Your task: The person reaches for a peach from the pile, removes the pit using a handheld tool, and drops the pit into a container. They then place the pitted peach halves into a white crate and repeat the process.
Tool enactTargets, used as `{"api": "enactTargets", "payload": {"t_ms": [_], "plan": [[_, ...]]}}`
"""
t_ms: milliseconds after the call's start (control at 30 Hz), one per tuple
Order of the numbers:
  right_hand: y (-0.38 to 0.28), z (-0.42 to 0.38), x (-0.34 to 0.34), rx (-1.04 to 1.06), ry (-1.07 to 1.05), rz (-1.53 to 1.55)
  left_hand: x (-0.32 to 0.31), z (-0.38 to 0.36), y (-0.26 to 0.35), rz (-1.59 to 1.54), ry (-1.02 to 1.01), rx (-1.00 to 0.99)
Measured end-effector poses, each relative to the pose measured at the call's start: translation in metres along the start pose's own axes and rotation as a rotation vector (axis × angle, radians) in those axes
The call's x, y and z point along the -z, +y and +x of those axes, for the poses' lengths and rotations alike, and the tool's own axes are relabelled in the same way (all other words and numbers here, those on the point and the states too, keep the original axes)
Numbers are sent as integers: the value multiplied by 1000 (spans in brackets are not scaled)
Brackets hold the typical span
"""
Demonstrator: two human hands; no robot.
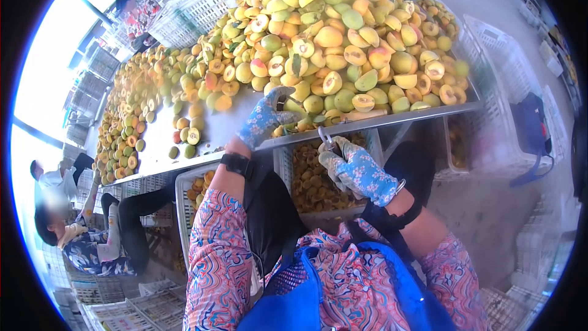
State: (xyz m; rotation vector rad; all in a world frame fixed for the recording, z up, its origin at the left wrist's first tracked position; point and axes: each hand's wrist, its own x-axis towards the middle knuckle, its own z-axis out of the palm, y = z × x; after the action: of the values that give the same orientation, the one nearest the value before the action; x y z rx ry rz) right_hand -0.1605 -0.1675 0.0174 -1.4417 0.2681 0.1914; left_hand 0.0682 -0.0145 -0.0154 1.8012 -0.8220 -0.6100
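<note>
My left hand (267, 117), in a blue floral glove, is at the near edge of the peach pile. Its fingers and thumb curl around a yellow-green peach (294, 108); the glove covers part of the fruit. Closed in front of my lap, my right hand (360, 170) wears a matching glove. It grips a small metal tool with a looped end (326, 138), whose handle is hidden in the fist. Whole and halved peaches (343, 43), some showing brown stones, are heaped on the metal table (160, 147) beyond both hands.
Below the table edge stand a crate of brown peach stones or scraps (324, 184) and a white crate (184, 202) with fruit pieces. White crates (499, 79) line the right, with a blue bag (531, 125). Another person (92, 248) sits at left; one more (139, 18) is behind the table.
</note>
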Motion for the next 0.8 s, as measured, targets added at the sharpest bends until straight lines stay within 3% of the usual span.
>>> {"api": "enactTargets", "payload": {"t_ms": [33, 133, 200, 233, 300, 367, 433, 467, 500, 567, 633, 700, 800], "plan": [[-3, 3, -2, -9, 12, 164, -6, -14, 7, 1, 3, 5], [-12, 12, -12, -36, 9, 253, -26, -63, 40, -144, -9, -126], [-10, 16, -20, -31, 15, 297, -35, -84, 44, 234, 77, -336], [-7, 17, -20, -36, 13, 297, -41, -93, 42, 232, 79, -332], [-3, 17, -23, 21, -33, 230, -56, -111, 38, -607, 137, -119], [-8, 11, -29, 11, -23, 135, -70, -116, 38, -691, 179, -148], [-1, 13, -34, 0, 9, -80, -79, -117, 35, -1174, 210, 14], [10, 17, -36, 162, 39, -84, -83, -116, 38, -1212, 268, 65], [19, 19, -35, 160, 36, -87, -85, -117, 35, -1215, 272, 64], [24, 20, -35, 487, 224, -465, -87, -115, 27, -1284, 363, 97], [24, 13, -37, 439, 214, -528, -90, -117, 24, -1281, 441, 103], [24, 2, -44, 384, 121, -651, -92, -118, 24, -1161, 507, -20], [15, -5, -57, 283, 85, -780, -96, -122, 36, -1179, 491, -27]]}}
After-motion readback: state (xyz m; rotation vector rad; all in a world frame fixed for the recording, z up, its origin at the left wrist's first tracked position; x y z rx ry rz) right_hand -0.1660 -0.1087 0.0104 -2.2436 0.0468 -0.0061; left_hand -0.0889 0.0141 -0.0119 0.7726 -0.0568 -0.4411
